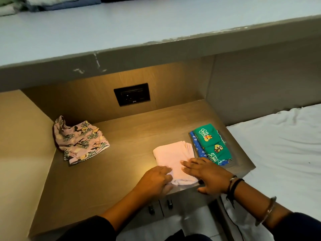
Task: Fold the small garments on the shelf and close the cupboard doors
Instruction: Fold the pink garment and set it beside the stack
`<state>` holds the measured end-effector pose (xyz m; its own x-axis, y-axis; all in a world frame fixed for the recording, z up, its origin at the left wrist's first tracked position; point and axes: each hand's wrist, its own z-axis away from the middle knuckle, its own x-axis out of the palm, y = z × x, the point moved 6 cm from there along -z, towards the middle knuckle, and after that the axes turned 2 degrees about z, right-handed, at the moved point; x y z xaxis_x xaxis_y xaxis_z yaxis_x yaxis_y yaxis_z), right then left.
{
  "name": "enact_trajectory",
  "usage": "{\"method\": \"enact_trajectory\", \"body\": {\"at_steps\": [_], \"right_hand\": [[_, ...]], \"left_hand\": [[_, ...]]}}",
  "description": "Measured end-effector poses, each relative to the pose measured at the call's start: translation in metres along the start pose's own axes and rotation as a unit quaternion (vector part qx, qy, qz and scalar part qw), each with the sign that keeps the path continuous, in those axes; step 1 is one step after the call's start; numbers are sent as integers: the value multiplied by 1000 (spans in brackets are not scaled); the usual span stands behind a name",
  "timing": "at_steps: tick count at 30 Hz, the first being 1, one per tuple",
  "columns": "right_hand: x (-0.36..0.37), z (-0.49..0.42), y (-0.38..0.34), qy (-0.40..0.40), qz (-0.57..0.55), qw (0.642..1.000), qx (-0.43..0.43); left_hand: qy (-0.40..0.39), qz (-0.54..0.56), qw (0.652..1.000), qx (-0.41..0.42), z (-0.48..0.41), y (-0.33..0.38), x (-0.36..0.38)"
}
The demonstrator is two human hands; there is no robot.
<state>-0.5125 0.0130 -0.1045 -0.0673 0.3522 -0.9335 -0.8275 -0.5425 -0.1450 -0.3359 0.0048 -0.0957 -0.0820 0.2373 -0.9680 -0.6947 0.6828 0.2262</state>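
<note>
A plain pink garment [171,156] lies partly folded near the front edge of the wooden shelf [132,136]. My left hand [154,180] grips its near left corner. My right hand [206,174] lies flat on its near right part, fingers spread, thumb over the shelf edge. A folded green garment [212,141] with cartoon prints rests on a folded blue one [197,145] just right of the pink one. A crumpled pink cartoon-print garment [79,140] lies at the shelf's back left. Two cupboard doors with dark knobs [169,204] sit below the shelf front.
A black wall socket [132,94] is set in the back panel. A grey upper ledge [156,26] overhangs the shelf, with clothes [43,4] on it at the far left. A bed with a white sheet [278,145] lies to the right.
</note>
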Motion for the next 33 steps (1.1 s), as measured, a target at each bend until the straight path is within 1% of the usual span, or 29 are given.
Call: {"method": "enact_trajectory", "body": {"at_steps": [2, 4, 7, 9, 11, 13, 15, 17, 19, 23, 26, 27, 28, 30, 31, 33], "right_hand": [[-5, -1, 1, 16, -2, 1000, -10], [-4, -3, -2, 24, -20, 999, -19], [-4, -8, -13, 87, -78, 993, -33], [-5, -13, -17, 117, -138, 983, -25], [-7, -18, -20, 139, -243, 960, -11], [-9, -23, -19, 159, -367, 916, 18], [-9, -32, -17, 174, -439, 879, 59], [-9, -41, -16, 186, -468, 859, 93], [-9, -49, -14, 195, -492, 839, 125], [-10, -59, -12, 209, -500, 821, 182], [-6, -60, -12, 226, -528, 789, 219], [-4, -59, -12, 236, -524, 784, 232], [-2, -59, -11, 244, -516, 785, 241], [-2, -58, -14, 258, -472, 803, 256], [-4, -58, -16, 269, -433, 820, 261], [-11, -54, -23, 295, -323, 858, 270]], "left_hand": [[12, 40, 999, 8, 2, -13, -7], [18, 115, 993, -29, 8, -31, -10], [23, 220, 972, -77, 19, -50, -4], [50, 276, 954, -103, 31, -56, -1], [90, 336, 927, -142, 42, -61, 0], [124, 398, 889, -190, 48, -68, 1], [146, 444, 853, -232, 49, -75, 1], [167, 472, 823, -268, 47, -81, 3], [188, 482, 801, -301, 44, -86, 5], [204, 466, 781, -362, 36, -92, 10], [214, 472, 760, -391, 29, -96, 12], [211, 478, 754, -398, 27, -95, 11], [203, 475, 757, -401, 25, -94, 12], [183, 445, 778, -404, 21, -92, 12], [177, 429, 785, -410, 21, -92, 13], [172, 410, 785, -431, 21, -96, 15]]}}
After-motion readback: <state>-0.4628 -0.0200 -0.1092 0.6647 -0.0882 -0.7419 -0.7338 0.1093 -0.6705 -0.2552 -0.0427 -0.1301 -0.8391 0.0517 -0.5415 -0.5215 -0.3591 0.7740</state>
